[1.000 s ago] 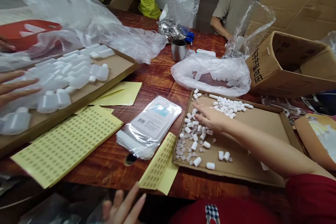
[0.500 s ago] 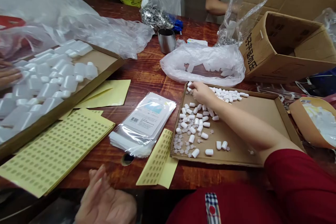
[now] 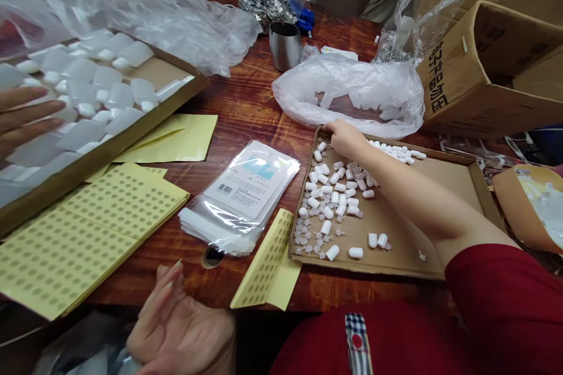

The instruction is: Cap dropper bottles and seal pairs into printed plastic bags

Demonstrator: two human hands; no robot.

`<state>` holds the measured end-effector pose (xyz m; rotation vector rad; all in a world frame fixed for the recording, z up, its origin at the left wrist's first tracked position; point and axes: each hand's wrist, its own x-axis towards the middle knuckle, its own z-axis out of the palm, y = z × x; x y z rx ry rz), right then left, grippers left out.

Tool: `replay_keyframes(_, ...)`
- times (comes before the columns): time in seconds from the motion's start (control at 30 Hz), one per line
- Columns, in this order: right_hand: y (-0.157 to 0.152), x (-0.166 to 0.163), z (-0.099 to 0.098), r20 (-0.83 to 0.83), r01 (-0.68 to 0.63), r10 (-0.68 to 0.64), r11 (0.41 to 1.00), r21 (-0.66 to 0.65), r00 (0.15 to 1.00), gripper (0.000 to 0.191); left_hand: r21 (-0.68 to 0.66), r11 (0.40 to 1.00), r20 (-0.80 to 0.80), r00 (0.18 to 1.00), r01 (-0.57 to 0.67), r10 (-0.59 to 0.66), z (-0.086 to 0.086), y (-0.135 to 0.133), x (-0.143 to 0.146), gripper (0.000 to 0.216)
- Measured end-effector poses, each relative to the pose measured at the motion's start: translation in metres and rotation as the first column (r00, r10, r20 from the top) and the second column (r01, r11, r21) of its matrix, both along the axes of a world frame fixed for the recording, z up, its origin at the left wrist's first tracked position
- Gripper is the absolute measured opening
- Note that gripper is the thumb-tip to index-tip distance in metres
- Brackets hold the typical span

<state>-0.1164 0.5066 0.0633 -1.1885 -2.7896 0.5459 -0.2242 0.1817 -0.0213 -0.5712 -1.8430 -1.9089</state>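
My right hand reaches across a shallow cardboard tray to its far left corner. Its fingers are bent over the rim there, with the fingertips partly hidden. Many small white dome-ended caps lie in the tray beside and below that hand. Small clear plastic pegs are heaped in the near left corner. My left hand rests palm up at the table's front edge, fingers loosely curled and apart, holding nothing. It is nearest the yellow sticker sheets and the clear packaging bags with printed cards.
A co-worker's hand lies over a left-hand tray of white plastic pieces. Behind stand a metal cup, an open plastic bag and a cardboard box. An orange container sits at right.
My right hand has shifted from the caps inside the tray up to its far left rim. The co-worker's hand reaches further over the left tray. My left hand stays palm up.
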Motion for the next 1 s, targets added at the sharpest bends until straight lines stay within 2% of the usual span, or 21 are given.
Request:
replay_keyframes(0.07, -0.011, -0.001, -0.002, 0.010, -0.053, 0.053, 0.999, -0.011, 0.999, 0.050, -0.001, 1.000, -0.015, 1.000, -0.008, 0.007, 0.001, 0.002, 0.001, 0.058)
replay_keyframes(0.13, -0.030, 0.003, -0.003, 0.021, -0.118, 0.119, 0.992, -0.034, 0.993, 0.053, 0.012, 0.999, -0.026, 0.999, 0.038, -0.038, 0.004, 0.003, 0.002, 0.056)
replay_keyframes(0.27, -0.063, 0.031, 0.004, 0.023, -0.272, 0.275, 0.957, -0.106, 0.961, 0.052, 0.084, 0.989, -0.050, 0.992, 0.120, -0.116, 0.008, 0.005, 0.004, 0.050)
replay_keyframes(0.33, -0.061, 0.050, 0.010, -0.007, -0.294, 0.294, 0.952, -0.086, 0.956, 0.049, 0.114, 0.986, -0.054, 0.992, 0.122, -0.116, 0.008, 0.006, 0.004, 0.049)
replay_keyframes(0.43, -0.033, 0.073, 0.014, 0.001, -0.196, 0.196, 0.980, 0.042, 0.981, 0.046, 0.102, 0.991, -0.034, 0.996, 0.089, -0.086, 0.008, 0.008, 0.005, 0.049)
replay_keyframes(0.5, -0.011, 0.082, 0.010, 0.036, -0.149, 0.147, 0.985, 0.089, 0.989, 0.048, 0.067, 0.996, -0.019, 0.999, 0.050, -0.049, 0.008, 0.009, 0.005, 0.049)
replay_keyframes(0.57, -0.001, 0.086, 0.002, 0.060, -0.158, 0.154, 0.984, 0.082, 0.986, 0.050, 0.017, 1.000, 0.008, 1.000, 0.013, -0.013, 0.010, 0.009, 0.006, 0.050)
replay_keyframes(0.63, -0.006, 0.088, -0.005, 0.073, -0.189, 0.184, 0.980, 0.059, 0.980, 0.053, -0.015, 1.000, 0.043, 0.999, -0.003, 0.003, 0.010, 0.010, 0.006, 0.051)
replay_keyframes(0.7, -0.025, 0.091, -0.008, 0.074, -0.227, 0.224, 0.973, 0.032, 0.972, 0.057, 0.018, 1.000, 0.049, 0.999, 0.017, -0.018, 0.010, 0.009, 0.005, 0.052)
replay_keyframes(0.8, -0.054, 0.101, -0.004, 0.017, -0.356, 0.357, 0.934, -0.013, 0.934, 0.056, 0.098, 0.988, -0.008, 0.993, 0.121, -0.120, 0.007, 0.007, 0.003, 0.053)
replay_keyframes(0.83, -0.058, 0.105, -0.002, -0.015, -0.358, 0.358, 0.934, -0.004, 0.933, 0.053, 0.108, 0.982, -0.026, 0.988, 0.154, -0.152, 0.007, 0.006, 0.003, 0.053)
replay_keyframes(0.87, -0.058, 0.111, 0.001, -0.043, -0.312, 0.312, 0.950, 0.019, 0.949, 0.051, 0.107, 0.978, -0.034, 0.984, 0.180, -0.178, 0.007, 0.006, 0.003, 0.053)
replay_keyframes(0.93, -0.046, 0.123, 0.003, -0.077, -0.095, 0.102, 0.991, 0.089, 0.992, 0.052, 0.122, 0.977, -0.029, 0.985, 0.175, -0.173, 0.008, 0.008, 0.004, 0.051)
replay_keyframes(1.0, -0.025, 0.136, 0.001, -0.066, 0.118, -0.110, 0.984, 0.130, 0.992, 0.058, 0.131, 0.982, 0.005, 0.990, 0.138, -0.140, 0.012, 0.011, 0.006, 0.050)
